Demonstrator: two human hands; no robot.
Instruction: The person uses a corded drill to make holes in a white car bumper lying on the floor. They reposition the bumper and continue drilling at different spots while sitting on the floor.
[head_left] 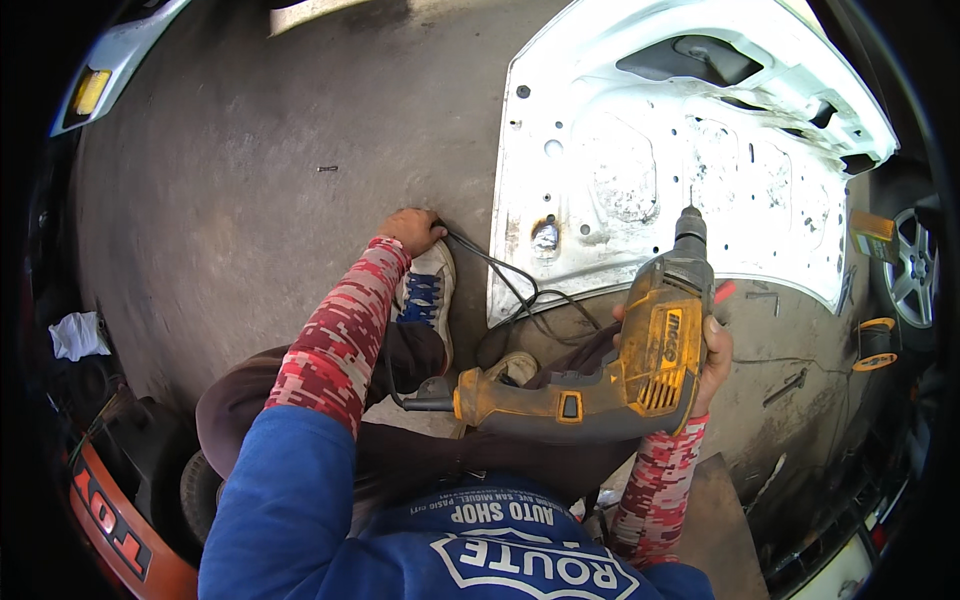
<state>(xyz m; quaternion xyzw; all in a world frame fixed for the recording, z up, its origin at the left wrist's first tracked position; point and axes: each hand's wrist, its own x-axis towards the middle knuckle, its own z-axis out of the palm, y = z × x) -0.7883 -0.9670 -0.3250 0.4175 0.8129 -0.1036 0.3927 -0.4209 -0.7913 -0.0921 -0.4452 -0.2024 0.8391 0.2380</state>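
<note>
In my right hand [717, 362] is a yellow and grey power drill [640, 360], gripped round its body from the right side. The drill's handle points left and its chuck [691, 230] points away from me with a thin bit in it. My left hand [414, 231] is closed on the black power cord [495, 262], just above my white shoe [430, 290]. The cord loops over the floor between my hands, and part of it runs into the handle's end. Beyond the drill lies a white car body panel [625, 180] with holes and a scorched spot.
A dark bolt-like piece [327, 169] lies on the concrete floor at the left. To the right are a yellow-rimmed spool [876, 344], a wheel [910, 268] and a small tool [785, 388]. An orange panel [125, 530] stands at the lower left, near a white bag [78, 336].
</note>
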